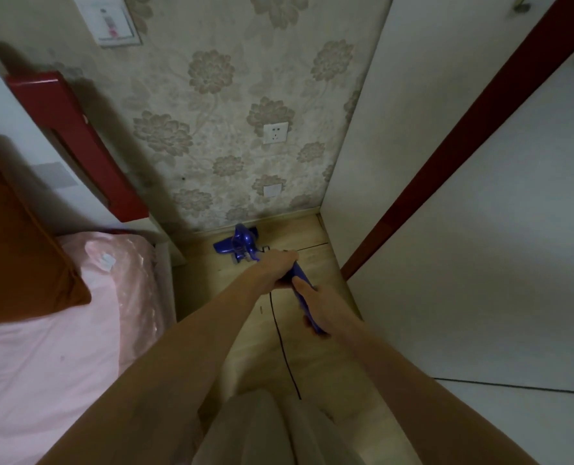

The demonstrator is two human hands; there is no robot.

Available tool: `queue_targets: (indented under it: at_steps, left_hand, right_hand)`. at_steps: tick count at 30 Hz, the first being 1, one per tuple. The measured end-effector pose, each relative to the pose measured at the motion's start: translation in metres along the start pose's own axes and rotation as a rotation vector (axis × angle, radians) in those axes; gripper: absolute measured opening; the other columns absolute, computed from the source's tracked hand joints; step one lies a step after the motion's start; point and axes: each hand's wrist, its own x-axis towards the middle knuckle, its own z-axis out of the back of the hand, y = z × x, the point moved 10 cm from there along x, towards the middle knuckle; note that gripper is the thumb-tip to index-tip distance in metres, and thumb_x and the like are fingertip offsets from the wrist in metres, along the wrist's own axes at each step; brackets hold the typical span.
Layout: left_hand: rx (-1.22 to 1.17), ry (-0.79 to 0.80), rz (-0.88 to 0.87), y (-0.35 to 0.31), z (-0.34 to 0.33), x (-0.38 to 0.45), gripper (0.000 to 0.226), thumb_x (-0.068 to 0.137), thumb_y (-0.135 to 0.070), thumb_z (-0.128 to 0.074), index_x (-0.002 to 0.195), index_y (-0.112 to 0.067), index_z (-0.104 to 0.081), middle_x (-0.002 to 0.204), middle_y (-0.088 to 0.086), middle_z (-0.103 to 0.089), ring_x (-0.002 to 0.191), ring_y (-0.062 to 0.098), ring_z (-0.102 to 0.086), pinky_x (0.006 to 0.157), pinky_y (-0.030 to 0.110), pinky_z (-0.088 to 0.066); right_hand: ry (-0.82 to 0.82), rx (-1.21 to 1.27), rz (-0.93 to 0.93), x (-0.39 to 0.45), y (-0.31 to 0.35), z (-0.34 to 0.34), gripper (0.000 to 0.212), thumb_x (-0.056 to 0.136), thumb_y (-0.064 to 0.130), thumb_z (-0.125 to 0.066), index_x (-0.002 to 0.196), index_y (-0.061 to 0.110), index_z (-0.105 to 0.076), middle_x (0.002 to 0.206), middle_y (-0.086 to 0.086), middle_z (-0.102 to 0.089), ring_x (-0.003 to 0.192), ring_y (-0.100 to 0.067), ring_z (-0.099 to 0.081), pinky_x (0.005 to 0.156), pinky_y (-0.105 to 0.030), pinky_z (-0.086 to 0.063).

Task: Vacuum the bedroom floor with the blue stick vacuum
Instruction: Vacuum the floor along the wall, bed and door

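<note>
Vacuum head (237, 245) beyond left hand's (276, 267) grip

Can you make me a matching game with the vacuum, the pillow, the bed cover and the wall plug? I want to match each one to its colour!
Things:
1. stick vacuum
2. pillow
3. bed cover
4. wall socket

Colours:
A. pink
B. white
C. blue
D. orange-brown

Right pairs: 1-C, 2-D, 3-A, 4-B.

The left hand and the right hand both grip the vacuum's blue handle, and its head sits on the wooden floor by the flowered wall.
</note>
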Motion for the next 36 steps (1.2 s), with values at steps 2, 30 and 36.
queue_targets:
  at_steps: [2, 30, 36]
  left_hand:
    - [0.002, 0.020, -0.013, -0.007, -0.016, -0.003, 0.015, 0.098, -0.017, -0.045, 0.084, -0.010, -0.046, 0.083, 0.008, -0.054, 0.069, 0.016, -0.057, 0.052, 0.024, -0.049]
    - [-0.035, 0.041, -0.039, 0.007, -0.109, -0.013, 0.011, 0.096, -0.017, -0.045, 0.089, -0.009, -0.049, 0.076, 0.009, -0.052, 0.067, 0.019, -0.053, 0.064, 0.031, -0.049]
    - [-0.071, 0.072, 0.033, 0.018, -0.121, -0.021, 0.009, 0.094, -0.018, -0.047, 0.094, -0.008, -0.048, 0.081, 0.009, -0.051, 0.074, 0.020, -0.052, 0.075, 0.035, -0.050]
  right_hand:
    - [-0.024, 0.004, -0.016, -0.004, -0.006, 0.019, 0.050, 0.096, 0.060, -0.039, 0.090, 0.013, -0.055, 0.059, 0.001, -0.056, 0.042, -0.009, -0.048, 0.045, -0.022, -0.040]
    - [0.057, 0.142, 0.058, -0.024, -0.067, 0.077, 0.039, 0.099, 0.051, -0.040, 0.088, 0.014, -0.049, 0.069, -0.001, -0.055, 0.047, -0.008, -0.051, 0.046, -0.020, -0.043]
    - [0.113, 0.149, 0.059, -0.042, -0.071, 0.088, 0.041, 0.100, 0.050, -0.039, 0.090, 0.012, -0.050, 0.066, -0.002, -0.056, 0.041, -0.007, -0.050, 0.042, -0.019, -0.042]
